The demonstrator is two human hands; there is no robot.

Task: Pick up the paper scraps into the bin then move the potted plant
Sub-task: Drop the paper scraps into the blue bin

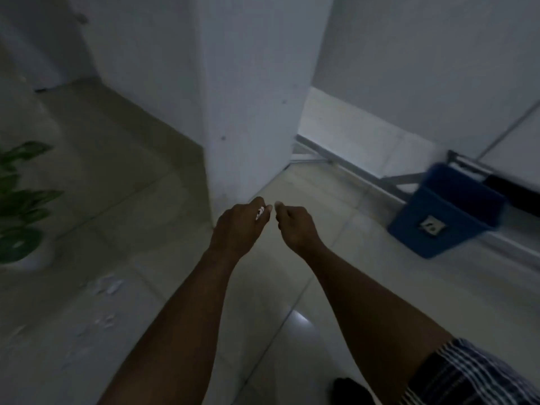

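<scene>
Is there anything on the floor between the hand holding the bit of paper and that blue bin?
Nothing visible does. The left hand pinches a white paper scrap, and the blue bin stands to the right by the wall. Between them lies bare floor tile; only the right hand hangs beside the left one, partly along that line.
</scene>
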